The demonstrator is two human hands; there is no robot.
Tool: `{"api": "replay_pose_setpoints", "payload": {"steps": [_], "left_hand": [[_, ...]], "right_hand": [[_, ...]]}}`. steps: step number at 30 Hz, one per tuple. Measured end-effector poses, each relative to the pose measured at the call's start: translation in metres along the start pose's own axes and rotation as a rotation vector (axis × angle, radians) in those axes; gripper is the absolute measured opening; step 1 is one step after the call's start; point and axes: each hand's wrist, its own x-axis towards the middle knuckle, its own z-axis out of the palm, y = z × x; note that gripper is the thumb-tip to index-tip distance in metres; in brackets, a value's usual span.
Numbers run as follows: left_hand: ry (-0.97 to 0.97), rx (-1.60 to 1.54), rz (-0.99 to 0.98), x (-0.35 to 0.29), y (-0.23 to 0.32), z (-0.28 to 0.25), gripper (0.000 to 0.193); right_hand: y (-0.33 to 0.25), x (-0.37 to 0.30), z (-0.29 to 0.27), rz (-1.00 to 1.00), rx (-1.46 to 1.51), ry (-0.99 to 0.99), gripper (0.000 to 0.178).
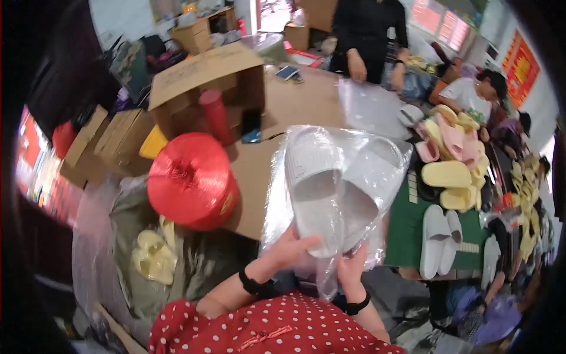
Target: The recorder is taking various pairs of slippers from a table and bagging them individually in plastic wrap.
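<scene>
A pair of light grey slide slippers point(318, 183) lies side by side inside a clear plastic bag point(386, 194), held up in front of me over the table edge. My left hand point(293, 246) grips the near end of the left slipper through the film, thumb on top and the other fingers hidden beneath. At the near end of the right slipper, my right hand point(352, 268) is closed on the bag. A loose tail of film hangs down between my hands. More clear bags point(274, 206) lie flat beneath the slippers.
Left stands a big red spool of plastic twine point(191, 180), with an open cardboard box point(206, 76) and a phone point(251, 125) beyond. Right, grey slippers point(436, 242) rest on a green mat point(407, 248) near piled yellow and pink slippers point(451, 138). Several people work around the tables.
</scene>
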Motion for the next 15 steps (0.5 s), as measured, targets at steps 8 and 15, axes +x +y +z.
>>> {"api": "replay_pose_setpoints", "payload": {"steps": [8,15], "left_hand": [[0.299,0.324,0.408,-0.076,0.016,-0.037,0.042],[1.339,0.654,0.931,-0.205,0.077,-0.178,0.043]], "right_hand": [[-0.018,0.013,-0.007,-0.168,-0.260,-0.534,0.061],[-0.001,0.032,-0.012,-0.196,-0.248,-0.291,0.037]]}}
